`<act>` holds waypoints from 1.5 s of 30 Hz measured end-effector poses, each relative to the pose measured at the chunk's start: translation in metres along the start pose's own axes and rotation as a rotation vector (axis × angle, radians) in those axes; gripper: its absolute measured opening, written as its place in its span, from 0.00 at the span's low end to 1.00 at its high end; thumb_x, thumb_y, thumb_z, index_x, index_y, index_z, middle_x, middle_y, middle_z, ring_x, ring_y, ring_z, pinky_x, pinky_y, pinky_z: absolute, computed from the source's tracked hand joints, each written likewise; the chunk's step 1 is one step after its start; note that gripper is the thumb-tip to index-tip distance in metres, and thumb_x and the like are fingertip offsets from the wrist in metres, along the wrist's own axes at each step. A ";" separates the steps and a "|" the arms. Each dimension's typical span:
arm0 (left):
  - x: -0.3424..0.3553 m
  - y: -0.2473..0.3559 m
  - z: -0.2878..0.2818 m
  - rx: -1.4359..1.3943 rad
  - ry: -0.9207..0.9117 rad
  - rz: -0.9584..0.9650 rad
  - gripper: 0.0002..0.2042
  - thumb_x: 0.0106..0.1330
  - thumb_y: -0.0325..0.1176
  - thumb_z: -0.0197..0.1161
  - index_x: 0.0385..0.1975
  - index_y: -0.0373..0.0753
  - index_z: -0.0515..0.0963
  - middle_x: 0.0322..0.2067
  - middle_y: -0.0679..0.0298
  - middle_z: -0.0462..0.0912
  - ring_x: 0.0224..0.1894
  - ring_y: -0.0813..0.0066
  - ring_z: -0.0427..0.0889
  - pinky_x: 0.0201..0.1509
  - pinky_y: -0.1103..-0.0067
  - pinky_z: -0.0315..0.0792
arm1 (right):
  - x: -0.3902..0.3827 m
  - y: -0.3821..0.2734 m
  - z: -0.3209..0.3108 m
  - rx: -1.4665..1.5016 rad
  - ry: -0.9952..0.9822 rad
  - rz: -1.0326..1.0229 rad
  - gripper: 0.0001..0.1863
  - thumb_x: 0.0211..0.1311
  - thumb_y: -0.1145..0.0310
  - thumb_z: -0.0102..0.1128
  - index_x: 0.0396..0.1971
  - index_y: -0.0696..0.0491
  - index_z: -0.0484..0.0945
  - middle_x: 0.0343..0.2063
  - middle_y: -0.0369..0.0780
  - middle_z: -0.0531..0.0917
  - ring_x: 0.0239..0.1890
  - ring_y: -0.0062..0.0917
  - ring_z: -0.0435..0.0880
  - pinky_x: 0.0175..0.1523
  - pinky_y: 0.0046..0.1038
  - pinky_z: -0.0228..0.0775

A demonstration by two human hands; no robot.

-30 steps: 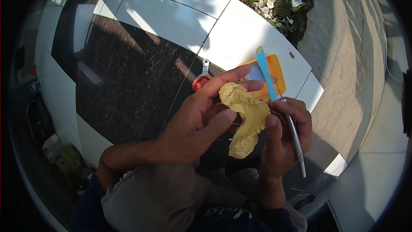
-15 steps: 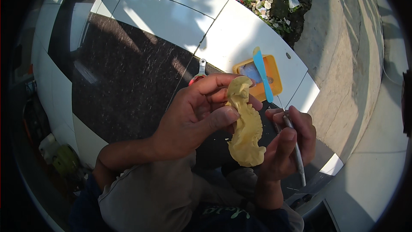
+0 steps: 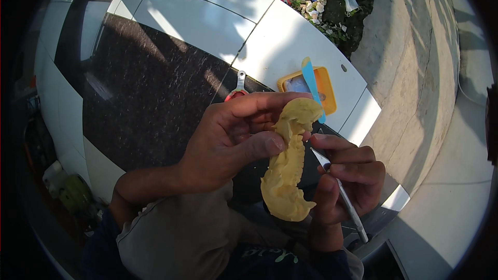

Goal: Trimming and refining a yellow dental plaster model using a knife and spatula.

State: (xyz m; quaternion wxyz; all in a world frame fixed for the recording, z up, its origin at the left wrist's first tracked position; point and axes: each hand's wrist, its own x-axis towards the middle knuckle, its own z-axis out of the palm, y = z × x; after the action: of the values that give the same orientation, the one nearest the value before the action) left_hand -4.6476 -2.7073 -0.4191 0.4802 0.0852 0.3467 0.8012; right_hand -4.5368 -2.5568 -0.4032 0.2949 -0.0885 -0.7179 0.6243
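Left hand [image 3: 228, 140] fingers pinch yellow cast [image 3: 288, 168] mid-frame, right hand [image 3: 347, 181] grips thin blade [image 3: 340, 192]: steady cast w/ thumb, trim lightly, shallow strokes.

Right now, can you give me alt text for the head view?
The left hand pinches a yellow dental cast while the right hand holds a thin metal knife against it. Behind, a yellow tray with a blue spatula sits on a white tiled ledge.

A moulded cast [image 3: 286, 173] sits between the left hand [image 3: 228, 142] and the right hand [image 3: 347, 179], above the table [image 3: 197, 21]. A thin tool [image 3: 340, 192] lies in the right hand. Behind the hands, a tray [image 3: 327, 91] rests on the table, a spatula [image 3: 310, 80] across it; left of it lies possibly a scoop [image 3: 238, 88].
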 end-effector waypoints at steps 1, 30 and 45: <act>0.000 -0.001 0.001 0.000 0.003 -0.002 0.27 0.65 0.29 0.63 0.62 0.27 0.63 0.53 0.51 0.77 0.56 0.69 0.77 0.61 0.72 0.72 | 0.000 0.002 0.001 0.012 -0.007 -0.014 0.10 0.55 0.75 0.66 0.33 0.60 0.73 0.24 0.45 0.79 0.36 0.42 0.87 0.41 0.34 0.83; -0.001 0.002 0.005 0.041 0.007 0.055 0.27 0.64 0.26 0.63 0.62 0.27 0.64 0.57 0.48 0.74 0.60 0.65 0.74 0.64 0.71 0.70 | 0.003 -0.005 0.000 -0.093 -0.086 -0.019 0.09 0.52 0.78 0.66 0.30 0.60 0.74 0.26 0.46 0.79 0.37 0.42 0.87 0.41 0.36 0.84; -0.002 0.006 0.006 0.078 -0.009 0.016 0.25 0.68 0.30 0.60 0.62 0.27 0.64 0.53 0.48 0.77 0.55 0.68 0.77 0.61 0.73 0.72 | 0.002 -0.006 -0.005 -0.007 -0.098 0.046 0.12 0.52 0.78 0.68 0.33 0.60 0.73 0.27 0.49 0.82 0.40 0.43 0.87 0.42 0.34 0.82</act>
State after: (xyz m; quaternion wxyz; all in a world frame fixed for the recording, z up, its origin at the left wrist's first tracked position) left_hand -4.6481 -2.7080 -0.4108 0.4715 0.1102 0.3750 0.7905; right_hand -4.5340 -2.5528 -0.3972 0.2445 -0.0753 -0.7314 0.6322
